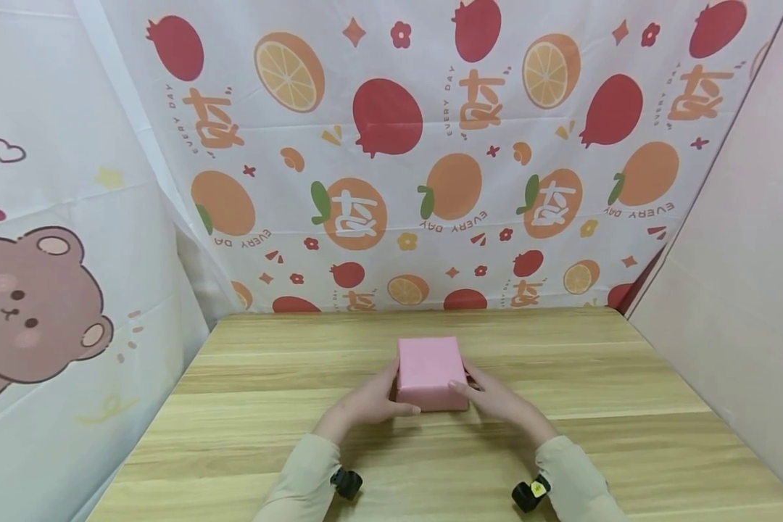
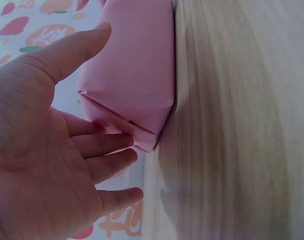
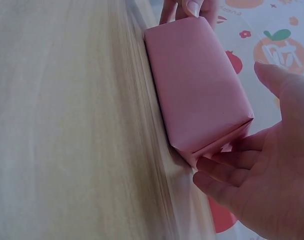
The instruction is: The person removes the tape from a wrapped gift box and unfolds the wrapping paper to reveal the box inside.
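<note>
A box wrapped in pink paper point(image 1: 429, 361) rests on the wooden table, its folded paper ends facing left and right. At its left end is my left hand point(image 1: 373, 403); in the left wrist view the fingers point(image 2: 109, 145) reach out fairly straight against the folded end, and the thumb stands off the front face. My right hand point(image 1: 496, 399) is at the opposite end. The right wrist view shows its fingertips point(image 3: 204, 182) at the folded paper, the thumb apart from the box. The box's underside and back are hidden.
The wooden table point(image 1: 274, 406) runs back to a cloth point(image 1: 391, 217) printed with fruit. A cloth with a bear point(image 1: 39, 304) hangs on the left, and a pale wall covering point(image 1: 724, 254) stands on the right. Both wrists wear small black cameras point(image 1: 346, 483).
</note>
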### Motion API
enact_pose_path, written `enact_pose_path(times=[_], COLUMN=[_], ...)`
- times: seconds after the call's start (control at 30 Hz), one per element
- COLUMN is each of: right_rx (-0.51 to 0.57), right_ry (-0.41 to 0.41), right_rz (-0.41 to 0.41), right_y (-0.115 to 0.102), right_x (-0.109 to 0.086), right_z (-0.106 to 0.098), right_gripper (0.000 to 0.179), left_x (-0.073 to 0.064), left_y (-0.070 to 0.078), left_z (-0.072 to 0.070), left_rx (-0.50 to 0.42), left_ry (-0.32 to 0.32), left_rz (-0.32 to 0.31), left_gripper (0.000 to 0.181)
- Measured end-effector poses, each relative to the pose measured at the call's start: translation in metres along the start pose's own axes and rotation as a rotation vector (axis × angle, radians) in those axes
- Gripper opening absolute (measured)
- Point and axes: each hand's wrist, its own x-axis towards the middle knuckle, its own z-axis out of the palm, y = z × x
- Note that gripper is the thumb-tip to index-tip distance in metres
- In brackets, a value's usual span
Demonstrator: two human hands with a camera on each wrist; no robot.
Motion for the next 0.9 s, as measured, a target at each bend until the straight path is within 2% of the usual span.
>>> enact_pose_path(times=[0.13, 0.27, 0.33, 0.47, 0.6, 0.67, 0.73, 0.9], right_rx=[0.055, 0.118, 0.152, 0.257, 0.373, 0.431, 0.487, 0.527], right_ry=[0.002, 0.007, 0.0, -0.015, 0.054, 0.094, 0.117, 0.163], right_rz=[0.005, 0.021, 0.034, 0.056, 0.118, 0.153, 0.185, 0.229], right_y=[0.002, 0.006, 0.007, 0.009, 0.011, 0.012, 0.014, 0.018], right_x=[0.002, 0.005, 0.007, 0.013, 0.02, 0.024, 0.026, 0.027], right_z=[-0.003, -0.01, -0.014, -0.02, -0.022, -0.02, -0.017, -0.007], right_gripper=[0.069, 0.063, 0.061, 0.06, 0.064, 0.063, 0.061, 0.051], left_x=[0.002, 0.005, 0.007, 0.011, 0.017, 0.019, 0.021, 0.025], left_y=[-0.004, -0.008, -0.01, -0.011, -0.01, -0.01, -0.01, -0.017], left_z=[-0.005, -0.014, -0.018, -0.023, -0.025, -0.025, -0.023, -0.014], left_rx=[-0.003, 0.003, -0.022, -0.073, -0.136, -0.18, -0.254, -0.526], left_ry=[-0.019, -0.024, -0.012, 0.043, 0.148, 0.204, 0.233, 0.223], left_rz=[-0.011, -0.055, -0.076, -0.129, -0.191, -0.217, -0.25, -0.333], left_gripper=[0.096, 0.085, 0.077, 0.065, 0.057, 0.054, 0.052, 0.053])
